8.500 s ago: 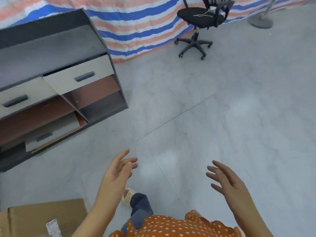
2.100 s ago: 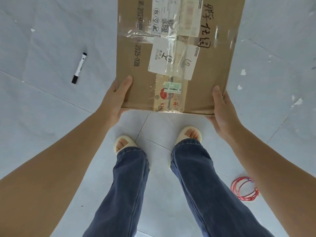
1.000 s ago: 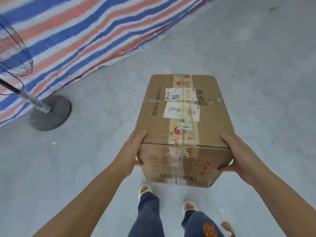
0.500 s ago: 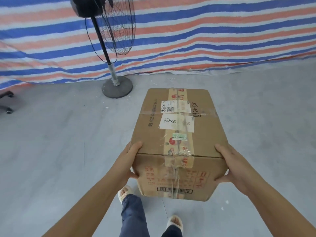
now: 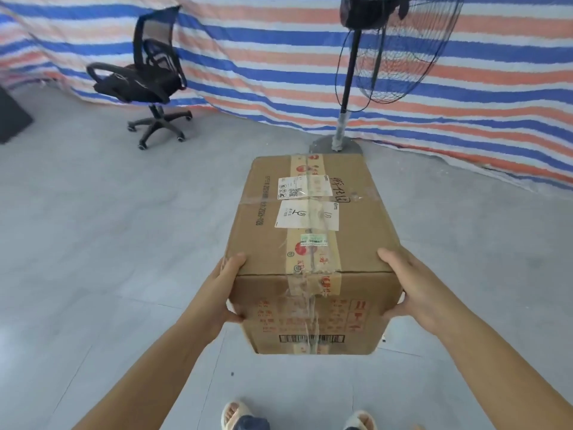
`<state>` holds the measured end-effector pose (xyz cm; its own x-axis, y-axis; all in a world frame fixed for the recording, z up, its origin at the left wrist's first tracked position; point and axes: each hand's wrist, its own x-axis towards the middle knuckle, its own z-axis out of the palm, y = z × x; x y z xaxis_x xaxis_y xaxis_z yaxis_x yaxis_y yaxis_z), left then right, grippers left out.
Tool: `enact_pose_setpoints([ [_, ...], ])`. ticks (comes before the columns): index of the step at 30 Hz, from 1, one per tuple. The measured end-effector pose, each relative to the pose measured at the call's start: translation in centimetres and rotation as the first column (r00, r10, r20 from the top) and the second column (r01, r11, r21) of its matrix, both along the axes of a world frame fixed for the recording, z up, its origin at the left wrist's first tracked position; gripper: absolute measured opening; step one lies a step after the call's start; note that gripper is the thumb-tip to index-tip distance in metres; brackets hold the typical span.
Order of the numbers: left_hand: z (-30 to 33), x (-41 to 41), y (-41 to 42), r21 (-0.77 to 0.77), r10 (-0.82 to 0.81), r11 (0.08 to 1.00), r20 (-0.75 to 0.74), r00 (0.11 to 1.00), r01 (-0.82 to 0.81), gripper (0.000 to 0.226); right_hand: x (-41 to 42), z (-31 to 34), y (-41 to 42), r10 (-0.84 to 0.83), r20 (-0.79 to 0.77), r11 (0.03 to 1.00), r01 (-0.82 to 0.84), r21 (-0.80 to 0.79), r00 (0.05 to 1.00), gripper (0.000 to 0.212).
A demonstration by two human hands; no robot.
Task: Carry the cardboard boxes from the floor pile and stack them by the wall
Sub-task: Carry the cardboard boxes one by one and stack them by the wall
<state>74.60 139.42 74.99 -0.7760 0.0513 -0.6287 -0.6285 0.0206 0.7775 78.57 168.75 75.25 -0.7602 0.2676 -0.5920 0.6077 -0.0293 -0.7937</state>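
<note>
a person carries a sealed cardboard box [image 5: 313, 243] at arm's length above a grey tiled floor [image 5: 108, 243], its long axis running straight away from the body toward a striped tarpaulin [image 5: 279, 57] hung as a wall; the short end face with a barcode and red print faces the camera, and the taped top with white shipping labels and handwritten characters faces up, level or nearly so. the left hand [image 5: 221, 293] grips the near left corner, thumb lying on the top edge and the palm against the side, with one finger curled onto the near face; the right hand [image 5: 409, 287] grips the near right corner the same way, thumb on top, fingers wrapped around the side and out of sight. the box sits between the two hands, held clear of the floor, and its underside cannot be seen. the label print is too small to read. the far end of the box covers part of the round base of a standing fan [image 5: 387, 45], whose head is cut off by the top edge. a black office chair [image 5: 145, 79] stands well apart to the left, near the tarpaulin. two sandalled feet [image 5: 235, 415] show at the bottom edge, cut off
</note>
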Motion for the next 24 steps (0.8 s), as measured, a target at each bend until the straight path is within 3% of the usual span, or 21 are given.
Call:
enact_pose_setpoints([
  [11, 0.5, -1.8, -21.8, -0.019, 0.357, 0.934, -0.004, 0.934, -0.357, 0.017, -10.9, -1.2, -22.2, 0.307, 0.023, 0.952, -0.306, -0.020, 0.952, 0.024],
  [14, -0.2, -2.4, -24.8, -0.004, 0.407, 0.913, 0.016, 0.913, -0.407, 0.017, -13.4, -1.4, -25.4, 0.381, 0.040, 0.924, -0.381, -0.018, 0.924, 0.017],
  [24, -2.7, -9.9, -28.9, 0.011, 0.557, 0.830, 0.064, 0.828, -0.558, 0.013, -26.4, -2.9, -31.6, 0.532, 0.105, 0.844, -0.536, 0.012, 0.840, 0.028],
])
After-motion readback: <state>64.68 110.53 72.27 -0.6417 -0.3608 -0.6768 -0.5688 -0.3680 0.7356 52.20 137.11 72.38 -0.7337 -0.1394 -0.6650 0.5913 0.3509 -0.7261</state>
